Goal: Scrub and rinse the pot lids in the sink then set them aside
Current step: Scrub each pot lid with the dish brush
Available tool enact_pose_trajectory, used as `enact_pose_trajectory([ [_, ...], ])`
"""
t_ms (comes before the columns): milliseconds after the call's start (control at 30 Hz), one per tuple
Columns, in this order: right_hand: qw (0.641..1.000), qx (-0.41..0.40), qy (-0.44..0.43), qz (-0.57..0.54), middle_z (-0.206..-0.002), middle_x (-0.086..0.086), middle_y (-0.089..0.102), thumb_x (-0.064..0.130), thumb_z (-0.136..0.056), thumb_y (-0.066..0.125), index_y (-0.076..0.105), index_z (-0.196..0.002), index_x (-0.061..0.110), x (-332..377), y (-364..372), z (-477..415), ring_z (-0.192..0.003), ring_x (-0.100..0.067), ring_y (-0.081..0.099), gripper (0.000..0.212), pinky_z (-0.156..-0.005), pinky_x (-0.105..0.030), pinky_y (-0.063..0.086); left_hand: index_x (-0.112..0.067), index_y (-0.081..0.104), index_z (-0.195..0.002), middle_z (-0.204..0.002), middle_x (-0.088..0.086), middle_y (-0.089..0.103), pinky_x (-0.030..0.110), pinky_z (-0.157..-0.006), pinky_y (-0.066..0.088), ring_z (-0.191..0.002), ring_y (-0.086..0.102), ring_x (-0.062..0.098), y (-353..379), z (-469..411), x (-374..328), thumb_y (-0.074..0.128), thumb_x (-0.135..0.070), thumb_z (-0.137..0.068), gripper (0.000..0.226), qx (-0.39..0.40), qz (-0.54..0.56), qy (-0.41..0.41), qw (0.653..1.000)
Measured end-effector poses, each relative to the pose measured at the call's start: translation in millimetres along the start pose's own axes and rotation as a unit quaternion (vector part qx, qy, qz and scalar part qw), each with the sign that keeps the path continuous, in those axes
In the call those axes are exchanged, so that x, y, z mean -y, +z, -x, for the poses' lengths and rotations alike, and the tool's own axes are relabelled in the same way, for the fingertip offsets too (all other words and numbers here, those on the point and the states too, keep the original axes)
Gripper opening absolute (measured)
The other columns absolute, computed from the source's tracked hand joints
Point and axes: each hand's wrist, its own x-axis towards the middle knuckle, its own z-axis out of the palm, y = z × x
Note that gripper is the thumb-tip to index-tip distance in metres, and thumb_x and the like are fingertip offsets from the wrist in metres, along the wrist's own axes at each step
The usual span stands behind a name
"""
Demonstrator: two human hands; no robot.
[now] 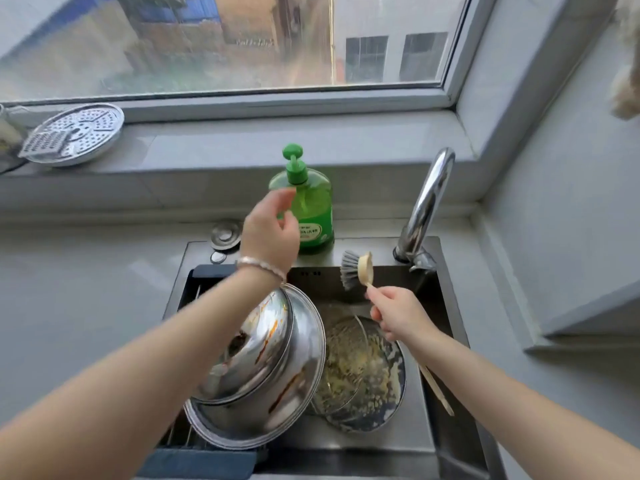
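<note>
Beneath a streaked window (207,46), the head view gives me a matte grey countertop (86,271) and a brushed-steel sink (377,249). My left hand (270,230) hangs loose and empty, fingertips just short of a translucent green soap bottle (308,209). My right hand (398,313) grips a wooden-handled brush (356,270). Below both sets of fingers, in the sink, domed sauce-streaked steel lids (263,344) lie beside flat, crusted glass lids (356,368)

Bright, soft daylight thru window (225,39) at top; no hard shadows, just dim shade w/in sink (436,292) along its right wall. Glass streaky, outdoors hazy & smeared. Glare streaks on faucet (429,199) & steel lids (263,358) at sink's left edge. Left hand (272,230) motion-blurred, fingertips soft; brush (356,270) sharper. Wide-angle bends sill (277,143) & counter (86,278) lines, stretches everything twd bottom corners. Fuzzy pale thing (627,88) top-right out of focus.
</note>
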Motion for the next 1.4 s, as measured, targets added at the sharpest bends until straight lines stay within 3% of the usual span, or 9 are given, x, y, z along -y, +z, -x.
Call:
enact_pose_trajectory([
  [67,1.000,0.009,-0.020,-0.022,-0.062,-0.001,0.045,0.030,-0.096,0.046,0.063,-0.090,0.001,24,5,-3,-0.046,-0.009,0.035,0.034,-0.041,-0.021,0.028,-0.007,0.055,-0.124,-0.118,0.011,0.063,0.038,-0.091,0.050,-0.102,0.061,0.026,-1,-36,-6,0.045,-0.002,-0.090,0.036,0.002,-0.035,0.023,0.999],
  [233,0.993,0.039,-0.006,-0.111,-0.059,0.000,0.039,0.026,-0.097,0.046,0.057,-0.088,0.011,65,28,-21,-0.031,-0.003,0.027,0.021,-0.032,-0.014,0.020,-0.016,0.050,-0.131,-0.130,0.008,0.056,0.029,-0.092,0.039,-0.112,0.054,0.028,4,-105,-21,0.040,-0.021,-0.097,0.036,0.101,-0.134,-0.010,0.986],
  [500,0.984,0.085,0.022,-0.156,-0.061,-0.001,0.038,0.029,-0.097,0.048,0.059,-0.102,0.012,91,48,-54,-0.032,-0.004,0.025,0.021,-0.031,-0.014,0.018,-0.009,0.064,-0.101,-0.092,0.008,0.061,0.030,-0.076,0.043,-0.093,0.057,0.027,25,-156,-7,0.032,-0.033,-0.101,0.040,0.283,-0.238,-0.042,0.928],
  [633,0.981,0.086,0.016,-0.172,-0.057,0.000,0.037,0.030,-0.096,0.050,0.060,-0.098,0.013,98,51,-66,-0.031,-0.004,0.024,0.020,-0.031,-0.013,0.018,-0.014,0.056,-0.087,-0.079,0.004,0.053,0.027,-0.055,0.034,-0.075,0.049,0.022,34,-157,6,0.030,-0.028,-0.101,0.033,0.271,-0.214,-0.036,0.938],
  [967,0.979,0.088,0.027,-0.183,-0.054,0.001,0.034,0.029,-0.095,0.051,0.061,-0.093,0.012,101,56,-71,-0.032,-0.004,0.021,0.020,-0.031,-0.012,0.017,-0.008,0.059,-0.094,-0.081,0.006,0.053,0.028,-0.067,0.035,-0.078,0.048,0.024,46,-154,19,0.028,-0.026,-0.101,0.036,0.220,-0.200,-0.019,0.955],
  [1067,0.976,0.090,0.034,-0.195,-0.052,0.002,0.034,0.029,-0.095,0.051,0.060,-0.093,0.012,103,57,-69,-0.031,-0.004,0.020,0.020,-0.031,-0.012,0.016,-0.007,0.058,-0.095,-0.090,0.011,0.059,0.036,-0.077,0.045,-0.084,0.053,0.027,47,-151,22,0.028,-0.026,-0.100,0.036,0.208,-0.205,-0.019,0.956],
  [1200,0.977,0.086,0.041,-0.193,-0.053,0.002,0.033,0.029,-0.096,0.050,0.058,-0.092,0.011,101,54,-58,-0.032,-0.004,0.020,0.020,-0.031,-0.013,0.016,-0.006,0.058,-0.101,-0.102,0.014,0.062,0.032,-0.076,0.040,-0.087,0.053,0.027,44,-150,19,0.027,-0.027,-0.100,0.038,0.217,-0.202,-0.028,0.955],
  [1300,0.980,0.079,0.038,-0.180,-0.054,0.002,0.034,0.030,-0.096,0.049,0.058,-0.094,0.011,97,50,-46,-0.032,-0.004,0.021,0.021,-0.031,-0.013,0.016,-0.009,0.056,-0.117,-0.117,0.014,0.059,0.031,-0.084,0.040,-0.104,0.054,0.029,32,-149,9,0.027,-0.026,-0.101,0.037,0.218,-0.124,-0.051,0.967],
  [1400,0.987,0.072,0.035,-0.143,-0.055,0.002,0.034,0.030,-0.096,0.048,0.057,-0.092,0.013,89,46,-29,-0.033,-0.004,0.022,0.020,-0.031,-0.013,0.016,-0.011,0.041,-0.134,-0.121,0.010,0.053,0.028,-0.080,0.043,-0.095,0.054,0.022,13,-128,6,0.030,-0.024,-0.101,0.037,0.105,-0.012,-0.089,0.990],
])
